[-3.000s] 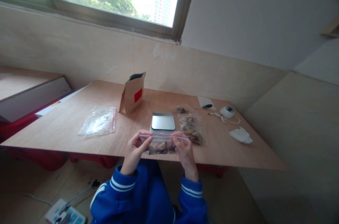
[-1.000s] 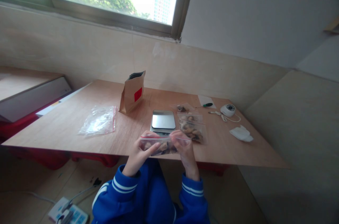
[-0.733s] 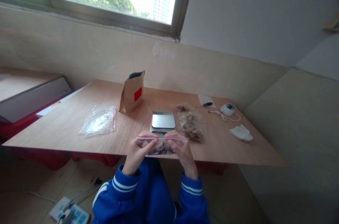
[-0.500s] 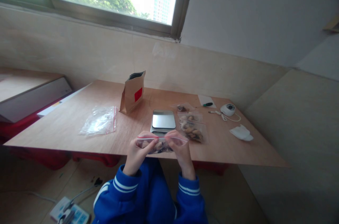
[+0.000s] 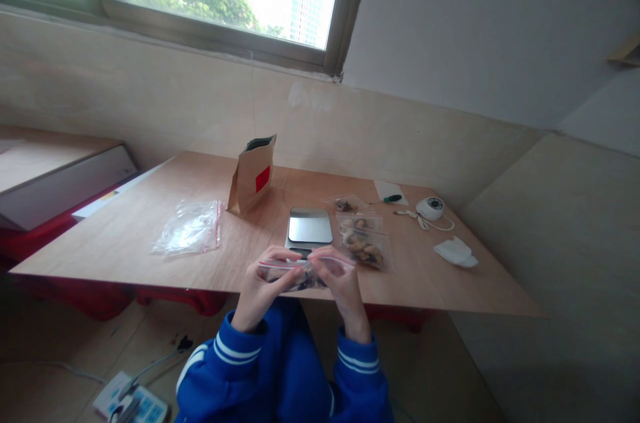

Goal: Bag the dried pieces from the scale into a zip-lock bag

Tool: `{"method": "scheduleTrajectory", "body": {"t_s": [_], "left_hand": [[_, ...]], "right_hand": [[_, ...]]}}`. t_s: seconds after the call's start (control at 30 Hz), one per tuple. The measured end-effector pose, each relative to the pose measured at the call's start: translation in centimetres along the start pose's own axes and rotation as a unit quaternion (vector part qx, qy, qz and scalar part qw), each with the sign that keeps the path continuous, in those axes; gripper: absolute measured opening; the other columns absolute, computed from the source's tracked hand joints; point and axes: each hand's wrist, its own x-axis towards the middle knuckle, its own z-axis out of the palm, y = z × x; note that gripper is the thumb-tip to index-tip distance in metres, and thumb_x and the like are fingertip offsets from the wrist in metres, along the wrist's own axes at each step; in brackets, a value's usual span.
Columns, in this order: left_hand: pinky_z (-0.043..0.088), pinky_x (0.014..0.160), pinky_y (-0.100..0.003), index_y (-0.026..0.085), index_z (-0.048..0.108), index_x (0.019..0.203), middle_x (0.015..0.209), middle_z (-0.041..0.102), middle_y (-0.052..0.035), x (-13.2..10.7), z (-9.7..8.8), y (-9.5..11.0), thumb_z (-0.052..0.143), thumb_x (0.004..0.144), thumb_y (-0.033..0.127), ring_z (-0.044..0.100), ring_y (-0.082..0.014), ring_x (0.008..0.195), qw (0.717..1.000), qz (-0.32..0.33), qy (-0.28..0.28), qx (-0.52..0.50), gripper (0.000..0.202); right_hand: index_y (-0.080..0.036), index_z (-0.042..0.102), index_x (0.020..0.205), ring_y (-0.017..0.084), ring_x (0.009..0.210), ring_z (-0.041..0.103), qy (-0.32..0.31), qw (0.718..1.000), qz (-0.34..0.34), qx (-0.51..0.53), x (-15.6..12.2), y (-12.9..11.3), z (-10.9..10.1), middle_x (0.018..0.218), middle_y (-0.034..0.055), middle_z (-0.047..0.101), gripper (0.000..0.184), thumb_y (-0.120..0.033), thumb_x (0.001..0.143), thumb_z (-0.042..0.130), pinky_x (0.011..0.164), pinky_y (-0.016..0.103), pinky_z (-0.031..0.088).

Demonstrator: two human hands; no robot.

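Wooden table (image 5: 150, 236), seen from above its near edge. At mid-table, toward the near edge, stands a small scale (image 5: 309, 226) with a bare steel platform; a brown paper pouch (image 5: 251, 173) stands open-topped nearer the far edge, and a heap of empty clear bags (image 5: 190, 236) lies toward the left edge. Filled bags (image 5: 364, 245) lie just right of the scale; a white round device (image 5: 430, 208) and a crumpled tissue (image 5: 455, 252) sit toward the right edge.

Just over the near edge, both hands hold a zip bag (image 5: 300, 273) of brown pieces, apparently nuts, though they are too small to tell. The left hand (image 5: 260, 286) pinches the left end of the red zip strip; the right hand (image 5: 340, 283) pinches the strip near its middle and right.

To seal well, it seems best to keep the strip level and taut between the hands, press thumb against forefinger, and run the pinch along the whole strip; the contents should hang below the seal so that nothing is caught in it.
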Motion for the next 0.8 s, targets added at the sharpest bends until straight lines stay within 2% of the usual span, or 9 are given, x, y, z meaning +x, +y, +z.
{"method": "scheduleTrajectory", "body": {"t_s": [0.1, 0.17, 0.33, 0.5, 0.63, 0.7, 0.8], "left_hand": [[0.052, 0.072, -0.029, 0.016, 0.071, 0.078, 0.082, 0.068, -0.0066, -0.1, 0.0, -0.3, 0.069, 0.077, 0.035, 0.065, -0.0185, 0.077, 1.0, -0.016, 0.0, 0.001, 0.019], [0.052, 0.069, -0.028, 0.015, 0.07, 0.075, 0.08, 0.068, -0.0067, -0.1, 0.0, -0.4, 0.067, 0.078, 0.036, 0.065, -0.0181, 0.075, 1.0, -0.022, 0.007, 0.002, 0.021], [0.05, 0.068, -0.026, 0.017, 0.072, 0.077, 0.079, 0.068, -0.0048, -0.1, 0.0, -0.4, 0.065, 0.08, 0.034, 0.064, -0.0168, 0.074, 0.999, -0.008, 0.028, 0.035, 0.019], [0.048, 0.069, -0.025, 0.018, 0.068, 0.073, 0.075, 0.066, -0.003, -0.1, 0.3, -0.3, 0.063, 0.081, 0.032, 0.062, -0.0155, 0.073, 0.995, 0.029, 0.059, 0.078, 0.017], [0.047, 0.067, -0.026, 0.018, 0.066, 0.074, 0.074, 0.066, -0.003, -0.2, 0.6, -0.4, 0.061, 0.082, 0.034, 0.061, -0.0156, 0.073, 0.991, 0.034, 0.079, 0.101, 0.018], [0.047, 0.066, -0.026, 0.018, 0.066, 0.075, 0.075, 0.066, -0.0033, -0.2, 0.7, -0.4, 0.061, 0.082, 0.035, 0.061, -0.0157, 0.072, 0.992, 0.024, 0.077, 0.097, 0.02], [0.048, 0.065, -0.025, 0.017, 0.068, 0.077, 0.076, 0.068, -0.0037, -0.2, 0.8, -0.7, 0.063, 0.081, 0.038, 0.063, -0.0158, 0.071, 0.997, -0.018, 0.038, 0.06, 0.022]], "right_hand": [[-0.019, 0.07, 0.089, 0.02, 0.084, 0.067, -0.025, 0.999, 0.033, 0.018, 0.0, -0.2, 0.4, 0.089, 0.0052, 0.071, 0.018, -0.034, 0.079, 0.068, 0.075, 0.03, 0.055], [-0.019, 0.069, 0.084, 0.019, 0.08, 0.067, -0.009, 0.999, 0.036, 0.019, 0.0, -0.3, 0.7, 0.085, 0.0048, 0.071, 0.018, -0.035, 0.077, 0.07, 0.072, 0.029, 0.056], [-0.018, 0.068, 0.073, 0.016, 0.069, 0.063, 0.015, 1.0, 0.014, 0.018, 0.2, -0.3, 1.3, 0.072, 0.0017, 0.065, 0.014, -0.032, 0.076, 0.071, 0.064, 0.026, 0.053], [-0.018, 0.07, 0.071, 0.017, 0.074, 0.062, 0.023, 1.0, -0.017, -0.011, 0.2, -0.4, 1.5, 0.075, 0.0033, 0.065, 0.011, -0.028, 0.076, 0.071, 0.067, 0.027, 0.052], [-0.019, 0.069, 0.072, 0.017, 0.074, 0.062, 0.046, 0.998, -0.028, -0.014, 0.1, -0.5, 1.9, 0.077, 0.0035, 0.065, 0.01, -0.028, 0.076, 0.07, 0.066, 0.027, 0.052], [-0.018, 0.068, 0.073, 0.016, 0.073, 0.062, 0.045, 0.999, -0.023, -0.016, 0.1, -0.5, 2.0, 0.077, 0.0033, 0.065, 0.011, -0.028, 0.077, 0.069, 0.065, 0.026, 0.052], [-0.018, 0.066, 0.075, 0.015, 0.066, 0.062, 0.031, 0.999, 0.008, -0.014, 0.2, -0.3, 1.3, 0.071, 0.0017, 0.065, 0.014, -0.031, 0.077, 0.069, 0.061, 0.025, 0.052]]}}
